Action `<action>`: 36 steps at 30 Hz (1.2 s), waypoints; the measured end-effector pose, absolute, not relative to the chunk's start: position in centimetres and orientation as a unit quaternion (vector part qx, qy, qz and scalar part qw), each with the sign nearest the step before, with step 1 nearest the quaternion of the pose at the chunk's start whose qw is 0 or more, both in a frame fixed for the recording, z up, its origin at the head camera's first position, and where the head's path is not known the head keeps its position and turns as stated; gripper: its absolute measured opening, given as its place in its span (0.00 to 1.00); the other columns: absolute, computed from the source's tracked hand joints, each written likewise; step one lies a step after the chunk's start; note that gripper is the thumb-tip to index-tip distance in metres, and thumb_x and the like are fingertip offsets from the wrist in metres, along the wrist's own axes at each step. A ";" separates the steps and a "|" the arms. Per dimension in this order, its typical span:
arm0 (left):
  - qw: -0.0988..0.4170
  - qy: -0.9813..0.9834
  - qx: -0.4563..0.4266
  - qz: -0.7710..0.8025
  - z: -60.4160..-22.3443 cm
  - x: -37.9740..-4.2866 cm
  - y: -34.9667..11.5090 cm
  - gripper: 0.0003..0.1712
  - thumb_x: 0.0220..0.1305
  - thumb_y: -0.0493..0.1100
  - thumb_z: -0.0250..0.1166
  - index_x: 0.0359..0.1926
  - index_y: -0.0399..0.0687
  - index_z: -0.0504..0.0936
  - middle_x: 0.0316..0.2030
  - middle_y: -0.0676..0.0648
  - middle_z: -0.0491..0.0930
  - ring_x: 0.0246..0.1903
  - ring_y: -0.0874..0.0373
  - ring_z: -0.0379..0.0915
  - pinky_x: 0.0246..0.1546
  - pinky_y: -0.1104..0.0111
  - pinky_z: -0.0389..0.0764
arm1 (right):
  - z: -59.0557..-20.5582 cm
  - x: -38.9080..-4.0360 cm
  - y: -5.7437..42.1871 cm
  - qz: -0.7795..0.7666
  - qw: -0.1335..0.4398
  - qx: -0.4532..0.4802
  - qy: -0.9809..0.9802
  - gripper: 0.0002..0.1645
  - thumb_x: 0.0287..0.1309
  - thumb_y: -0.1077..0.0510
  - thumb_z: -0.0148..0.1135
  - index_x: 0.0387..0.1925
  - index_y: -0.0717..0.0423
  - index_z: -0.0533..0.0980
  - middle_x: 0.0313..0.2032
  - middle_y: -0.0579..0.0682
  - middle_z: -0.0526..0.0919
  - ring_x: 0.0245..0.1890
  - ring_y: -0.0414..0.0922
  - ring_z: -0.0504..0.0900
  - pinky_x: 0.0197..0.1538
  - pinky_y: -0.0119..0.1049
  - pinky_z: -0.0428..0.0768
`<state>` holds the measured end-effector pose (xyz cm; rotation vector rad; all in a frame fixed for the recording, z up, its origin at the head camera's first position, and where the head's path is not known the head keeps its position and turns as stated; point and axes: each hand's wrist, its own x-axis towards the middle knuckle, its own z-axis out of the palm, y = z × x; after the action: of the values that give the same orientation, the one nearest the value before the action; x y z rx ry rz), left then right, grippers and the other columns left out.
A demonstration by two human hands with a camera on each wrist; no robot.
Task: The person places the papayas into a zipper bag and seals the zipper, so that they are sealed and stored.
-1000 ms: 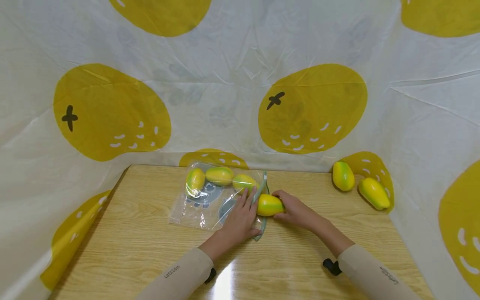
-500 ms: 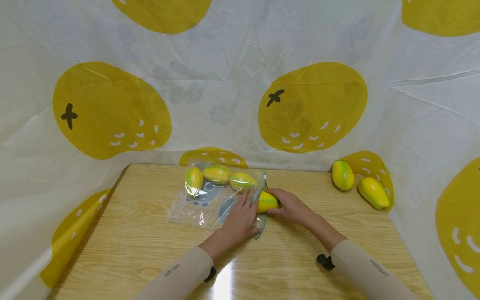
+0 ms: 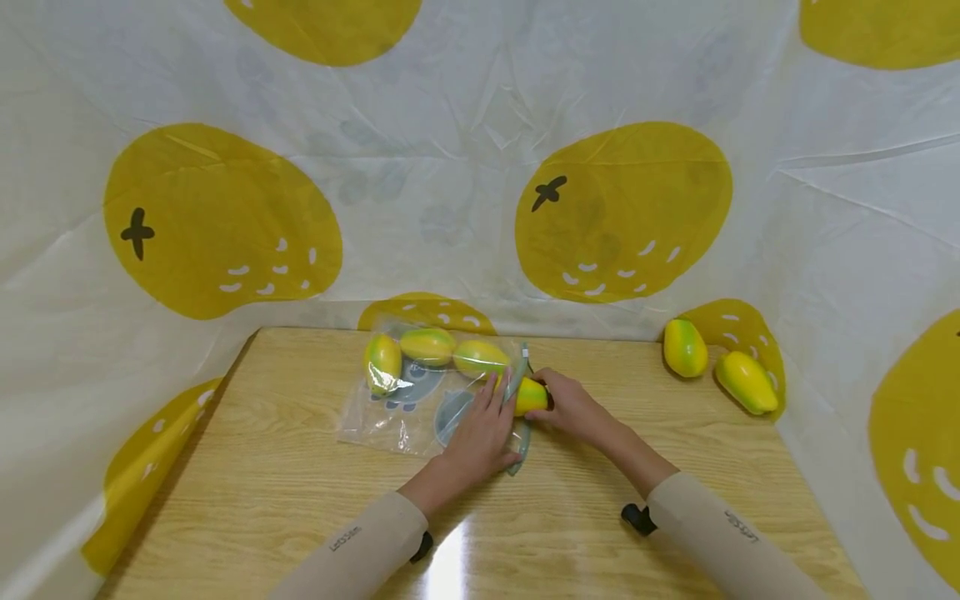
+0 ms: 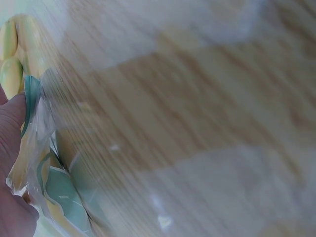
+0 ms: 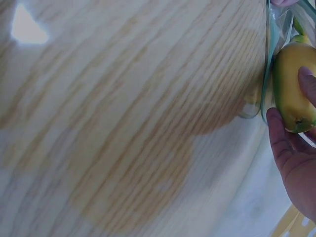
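A clear zip bag point(image 3: 390, 429) with a grey-green zip edge and grey printed figures lies flat, its mouth towards the right. Three yellow-green papayas, one of them a papaya point(image 3: 427, 346) at the back, show through its plastic. My left hand point(image 3: 480, 429) rests at the bag's mouth, fingers extended by the zip edge and thumb spread near the front corner. My right hand point(image 3: 573, 408) grips another papaya point(image 3: 531, 397) by its outer end; its far end is inside the mouth, partly hidden by the left fingers. In the right wrist view, thumb and fingers hold this papaya point(image 5: 294, 84) from both sides.
Two more papayas, a papaya point(image 3: 685, 348) and a papaya point(image 3: 746, 383), lie at the back right of the wooden table point(image 3: 300, 500). White cloth point(image 3: 442, 225) printed with big yellow fruit hangs behind and along both sides.
My right hand has moved left, pushing its papaya deeper into the bag's mouth. The bagged papayas have shifted slightly left. My left hand has stayed nearly in place.
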<state>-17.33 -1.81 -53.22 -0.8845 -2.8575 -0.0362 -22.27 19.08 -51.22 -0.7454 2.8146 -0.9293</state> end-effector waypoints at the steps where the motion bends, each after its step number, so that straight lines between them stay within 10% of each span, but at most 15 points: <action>1: 0.076 -0.952 -0.295 -0.012 -53.3 -17.4 -1.8 0.67 0.51 0.71 0.75 0.78 0.35 0.58 0.82 0.33 0.39 0.81 0.37 0.43 0.77 0.54 0.62 | -51.3 -22.3 19.1 -0.304 0.039 -0.250 0.919 0.35 0.56 0.53 0.78 0.60 0.65 0.73 0.52 0.58 0.83 0.49 0.50 0.82 0.54 0.49 0.83; 11: 0.086 -0.950 -0.301 -0.005 -53.3 -17.5 -1.9 0.69 0.49 0.72 0.76 0.79 0.36 0.57 0.82 0.34 0.38 0.81 0.38 0.40 0.78 0.53 0.61 | -51.8 -22.1 20.6 -0.329 0.055 -0.321 0.886 0.35 0.68 0.69 0.61 0.74 0.70 0.63 0.58 0.68 0.74 0.54 0.58 0.82 0.57 0.49 0.85; 36: 0.097 -0.946 -0.308 0.013 -52.8 -17.6 -2.0 0.70 0.46 0.72 0.78 0.77 0.34 0.61 0.82 0.32 0.41 0.81 0.39 0.42 0.78 0.54 0.60 | -52.8 -22.7 18.2 -0.461 0.071 -0.208 0.860 0.26 0.57 0.65 0.74 0.54 0.65 0.74 0.47 0.59 0.85 0.46 0.52 0.87 0.48 0.35 0.87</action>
<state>-17.58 -1.97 -52.80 -0.9134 -2.8018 0.0393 -22.72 18.16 -52.79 -0.6267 2.5842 -1.3859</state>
